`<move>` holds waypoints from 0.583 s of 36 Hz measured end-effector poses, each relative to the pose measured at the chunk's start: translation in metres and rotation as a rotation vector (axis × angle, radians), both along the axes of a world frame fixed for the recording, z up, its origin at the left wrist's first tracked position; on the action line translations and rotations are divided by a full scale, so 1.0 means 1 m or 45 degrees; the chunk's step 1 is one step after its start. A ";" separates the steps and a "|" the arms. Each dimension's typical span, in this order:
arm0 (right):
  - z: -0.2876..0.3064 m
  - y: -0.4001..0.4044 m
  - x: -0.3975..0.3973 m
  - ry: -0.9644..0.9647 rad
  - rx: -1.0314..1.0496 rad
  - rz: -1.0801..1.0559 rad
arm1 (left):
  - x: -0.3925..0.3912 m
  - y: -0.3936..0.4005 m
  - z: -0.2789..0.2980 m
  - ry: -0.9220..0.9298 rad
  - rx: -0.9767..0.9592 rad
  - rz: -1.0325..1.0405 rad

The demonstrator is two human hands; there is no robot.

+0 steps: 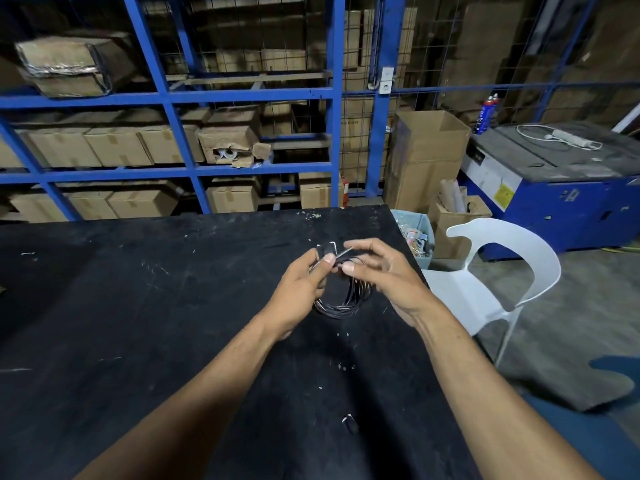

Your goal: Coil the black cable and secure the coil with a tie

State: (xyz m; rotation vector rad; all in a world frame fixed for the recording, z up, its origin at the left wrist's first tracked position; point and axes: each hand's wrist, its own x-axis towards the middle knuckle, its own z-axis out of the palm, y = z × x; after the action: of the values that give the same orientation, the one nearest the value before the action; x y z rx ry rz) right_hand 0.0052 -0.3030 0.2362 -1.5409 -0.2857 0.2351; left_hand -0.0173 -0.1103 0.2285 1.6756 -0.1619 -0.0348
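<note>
The black cable point(341, 303) is wound into a round coil of several loops, held just above the black table point(138, 306). My left hand point(303, 285) pinches the top of the coil between thumb and fingers. My right hand point(384, 271) grips the same spot from the right side. A thin tie point(341, 253) sticks out between the two thumbs, with a small bent end rising near my left fingertips. The upper part of the coil is hidden behind my fingers.
A small dark piece point(349, 422) lies on the table near me. A white plastic chair point(485, 282) stands at the table's right edge, with a bin point(415, 237) and cardboard boxes behind it. Blue shelving point(173, 98) with boxes fills the back.
</note>
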 end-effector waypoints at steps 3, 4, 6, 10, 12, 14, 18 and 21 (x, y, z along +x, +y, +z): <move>-0.009 -0.003 -0.005 0.067 0.042 0.074 | 0.002 0.003 0.002 0.057 -0.180 -0.012; -0.011 -0.003 -0.006 0.090 0.111 0.067 | 0.002 0.003 0.003 0.093 -0.264 -0.047; -0.013 -0.004 -0.006 0.175 0.289 0.048 | 0.001 0.003 0.002 0.162 -0.432 -0.102; -0.014 0.001 -0.002 0.307 0.571 0.018 | 0.000 -0.001 0.000 0.260 -0.662 -0.127; -0.014 0.003 0.000 0.347 0.679 0.043 | 0.001 -0.002 -0.001 0.286 -0.765 -0.132; -0.013 0.003 0.000 0.381 0.772 0.119 | 0.002 -0.002 -0.002 0.321 -0.861 -0.127; -0.012 0.002 0.002 0.422 0.857 0.178 | 0.004 0.001 0.003 0.328 -0.842 -0.099; -0.009 0.006 0.002 0.417 0.826 0.039 | 0.003 0.000 0.005 0.329 -0.856 -0.105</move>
State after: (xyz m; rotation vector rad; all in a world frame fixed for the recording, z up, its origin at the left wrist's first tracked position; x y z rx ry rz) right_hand 0.0071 -0.2968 0.2273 -0.8403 -0.1067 0.3716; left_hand -0.0140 -0.1101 0.2333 0.9820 -0.0376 -0.2326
